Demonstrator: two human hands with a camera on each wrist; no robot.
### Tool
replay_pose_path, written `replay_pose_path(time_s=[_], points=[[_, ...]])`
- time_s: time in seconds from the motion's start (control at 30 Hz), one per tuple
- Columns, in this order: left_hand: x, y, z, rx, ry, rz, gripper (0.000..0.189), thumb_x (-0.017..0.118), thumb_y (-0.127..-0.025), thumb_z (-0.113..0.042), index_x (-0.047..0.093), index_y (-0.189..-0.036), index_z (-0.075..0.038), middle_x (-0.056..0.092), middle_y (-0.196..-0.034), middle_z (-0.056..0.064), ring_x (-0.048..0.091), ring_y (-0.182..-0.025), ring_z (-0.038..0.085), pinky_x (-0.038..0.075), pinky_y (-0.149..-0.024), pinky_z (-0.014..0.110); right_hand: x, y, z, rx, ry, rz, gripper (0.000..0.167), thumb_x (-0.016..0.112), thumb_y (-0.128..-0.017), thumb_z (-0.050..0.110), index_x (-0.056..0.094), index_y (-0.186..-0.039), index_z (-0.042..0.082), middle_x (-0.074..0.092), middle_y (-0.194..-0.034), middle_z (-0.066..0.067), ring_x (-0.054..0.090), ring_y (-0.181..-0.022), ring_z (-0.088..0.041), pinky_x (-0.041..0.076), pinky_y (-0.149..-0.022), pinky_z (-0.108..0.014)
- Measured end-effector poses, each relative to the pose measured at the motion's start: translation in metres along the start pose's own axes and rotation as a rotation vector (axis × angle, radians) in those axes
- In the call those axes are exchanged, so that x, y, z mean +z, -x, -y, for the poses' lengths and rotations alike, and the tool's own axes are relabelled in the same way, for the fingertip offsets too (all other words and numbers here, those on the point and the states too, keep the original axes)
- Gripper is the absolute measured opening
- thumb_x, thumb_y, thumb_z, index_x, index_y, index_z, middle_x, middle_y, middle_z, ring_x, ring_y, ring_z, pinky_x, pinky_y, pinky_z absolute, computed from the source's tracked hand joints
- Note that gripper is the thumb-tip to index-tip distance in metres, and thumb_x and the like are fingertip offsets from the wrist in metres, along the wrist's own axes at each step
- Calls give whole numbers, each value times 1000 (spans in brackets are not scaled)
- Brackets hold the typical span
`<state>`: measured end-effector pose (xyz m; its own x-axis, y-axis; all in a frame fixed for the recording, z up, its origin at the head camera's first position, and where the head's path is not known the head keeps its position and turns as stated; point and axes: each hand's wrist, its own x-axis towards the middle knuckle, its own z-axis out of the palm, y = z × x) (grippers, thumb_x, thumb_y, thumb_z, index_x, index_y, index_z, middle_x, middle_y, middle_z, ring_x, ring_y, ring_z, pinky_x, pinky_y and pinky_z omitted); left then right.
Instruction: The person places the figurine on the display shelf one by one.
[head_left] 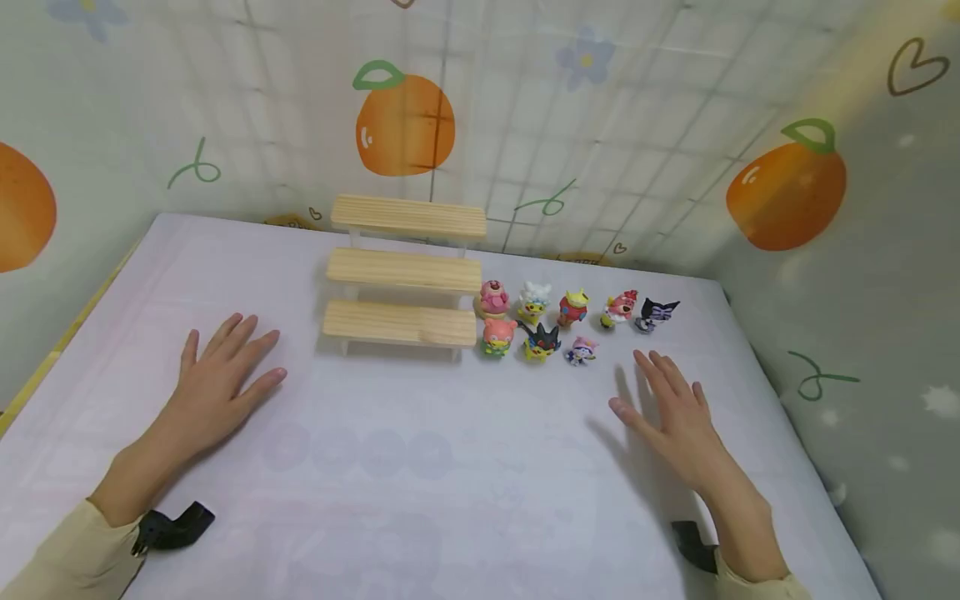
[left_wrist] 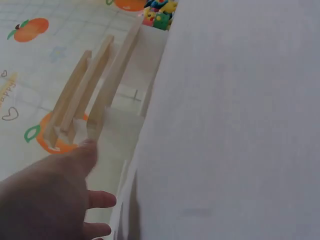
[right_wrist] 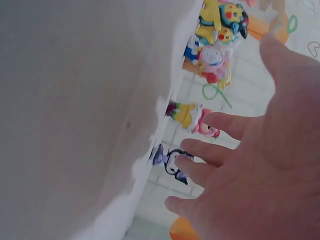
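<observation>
My left hand [head_left: 213,387] is spread over the table at the left, fingers straight and nothing in them. Right of it stands a three-step wooden display rack [head_left: 401,323] with pale planks on clear supports. My right hand [head_left: 678,425] hovers over the table at the right, fingers extended, holding nothing. Just beyond its fingertips sits a black-and-purple figurine [head_left: 656,315]. More small figurines stand in two rows beside the rack, among them a pink one [head_left: 498,337], a black-eared one [head_left: 541,342], a small pink-and-purple one [head_left: 582,351] and a red one with a yellow top [head_left: 573,307].
A white cloth covers the table [head_left: 450,517]. Behind it hangs a pale curtain [head_left: 285,108] printed with oranges, and a similar curtain runs along the right side. A black strap end [head_left: 176,527] sticks out from the left wrist.
</observation>
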<state>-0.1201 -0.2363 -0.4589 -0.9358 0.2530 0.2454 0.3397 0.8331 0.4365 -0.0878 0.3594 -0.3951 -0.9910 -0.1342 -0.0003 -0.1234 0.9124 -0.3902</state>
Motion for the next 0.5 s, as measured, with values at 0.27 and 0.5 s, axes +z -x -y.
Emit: replay_pose_path(time_s=[0.27,0.5], points=[[9,-10,-9,-10,160,11,49,56,-109,-36,58,-148,-6,41,-163,28,25,-158,46,6,-123,75,6,-14,13,13,-39,50,92,65,-101,55,21,-168,10,21,-171,-28,19,-156,-53,12,-119,-80],[26,-26,-16,-40,252,-82,44,51,-111,-35,67,-136,-3,49,-158,26,32,-155,45,12,-126,68,10,-20,19,78,-43,93,97,66,-99,59,19,-168,8,27,-168,-29,28,-153,-53,28,-116,-76]])
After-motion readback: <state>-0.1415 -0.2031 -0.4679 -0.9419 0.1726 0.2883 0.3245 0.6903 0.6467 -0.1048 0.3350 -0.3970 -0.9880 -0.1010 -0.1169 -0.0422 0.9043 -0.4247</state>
